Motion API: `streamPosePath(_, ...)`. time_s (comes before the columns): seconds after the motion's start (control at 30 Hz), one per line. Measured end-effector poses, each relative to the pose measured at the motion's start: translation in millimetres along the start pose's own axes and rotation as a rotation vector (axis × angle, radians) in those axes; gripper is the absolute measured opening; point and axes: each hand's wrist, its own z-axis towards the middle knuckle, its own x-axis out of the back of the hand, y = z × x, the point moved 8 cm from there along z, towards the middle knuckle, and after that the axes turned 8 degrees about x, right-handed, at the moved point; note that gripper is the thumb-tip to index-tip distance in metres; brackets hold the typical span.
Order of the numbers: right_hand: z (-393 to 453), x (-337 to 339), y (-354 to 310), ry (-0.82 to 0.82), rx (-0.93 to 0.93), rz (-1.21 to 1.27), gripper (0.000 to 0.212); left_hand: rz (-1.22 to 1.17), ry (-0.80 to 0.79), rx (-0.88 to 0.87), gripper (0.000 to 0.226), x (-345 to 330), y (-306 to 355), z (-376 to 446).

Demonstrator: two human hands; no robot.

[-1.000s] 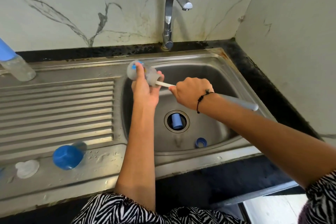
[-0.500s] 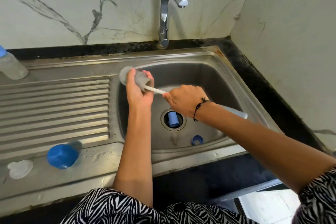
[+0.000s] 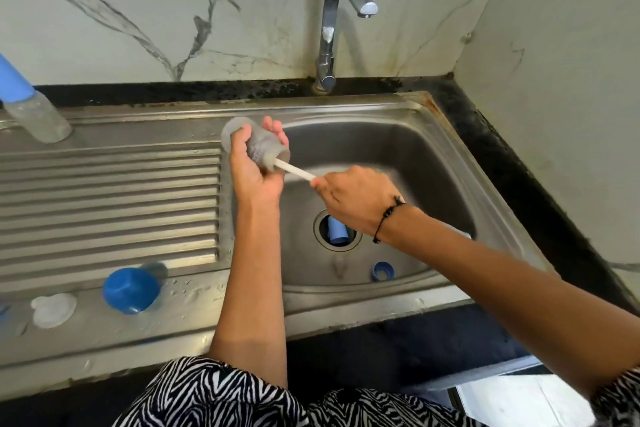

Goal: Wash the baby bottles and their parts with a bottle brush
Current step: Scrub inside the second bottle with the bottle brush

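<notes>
Standing against veined marble walls: steel sink with ribbed draining board to its left and tap at the back, spout dry. Gripping a clear bottle over the basin's left edge, left hand, fingers and thumb curled round the body, mouth tilting down to the right. Curling round the white stem of the bottle brush, right hand, bristle head sitting inside the bottle, grey handle end poking out past the forearm. Circling the right wrist, black cord bracelet. Lying in the drain hole, pale blue cap; resting near the basin's front wall, blue ring. Sitting on the wet front ledge of the draining board, blue cup-shaped lid on its side, and just left of it a clear teat. Leaning at the back left corner, second bottle with blue top. Showing at the bottom, zebra-print clothing.
</notes>
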Motion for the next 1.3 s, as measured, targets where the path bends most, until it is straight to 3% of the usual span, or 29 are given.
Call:
streamPosePath(0.1,4.6,-4.6,8.7,-0.015,-0.045,-0.071,0.043,0.202,0.152,-0.051,0.024,8.3,-0.5,4.9)
streamPosePath(0.2,11.9,-1.2,18.9,0.007,-0.093,-0.170,0.048,0.244,0.174,-0.043,0.068,7.3,-3.7,6.2)
streamPosePath(0.37,14.7,1.5,19.6,0.021,-0.077,-0.015,0.047,0.124,0.070,-0.110,0.047,2.3,-0.8,3.8)
streamPosePath(0.57,1.0,-11.2,10.7,-0.036,0.000,0.075,0.048,0.080,0.011,-0.044,0.017,-0.5,-10.6,1.4)
streamPosePath(0.63,3.9,-8.8,16.3,-0.042,-0.030,-0.015,0.049,0.189,0.111,-0.077,0.022,3.2,-9.7,3.8)
streamPosePath(0.73,11.2,2.0,28.0,-0.008,-0.102,-0.159,0.049,0.244,0.182,-0.048,0.051,4.3,-12.9,4.1)
streamPosePath(0.87,12.0,15.8,34.7,0.100,-0.180,-0.114,0.048,0.158,0.068,-0.101,0.050,-6.6,-14.6,6.4)
streamPosePath(0.97,5.4,14.0,18.5,0.137,-0.098,-0.025,0.043,0.085,0.036,-0.078,0.056,-2.9,-13.8,4.8)
streamPosePath(1.13,-4.5,-10.3,9.4,0.059,-0.056,-0.004,0.042,0.037,0.026,-0.001,0.021,-1.9,-12.4,3.1)
streamPosePath(1.23,1.5,-7.3,23.3,0.040,-0.086,-0.132,0.048,0.267,0.188,-0.096,0.022,11.5,-12.8,6.6)
streamPosePath(1.3,7.5,-1.9,31.7,0.030,-0.134,-0.176,0.049,0.273,0.216,-0.095,0.033,12.0,-18.0,8.6)
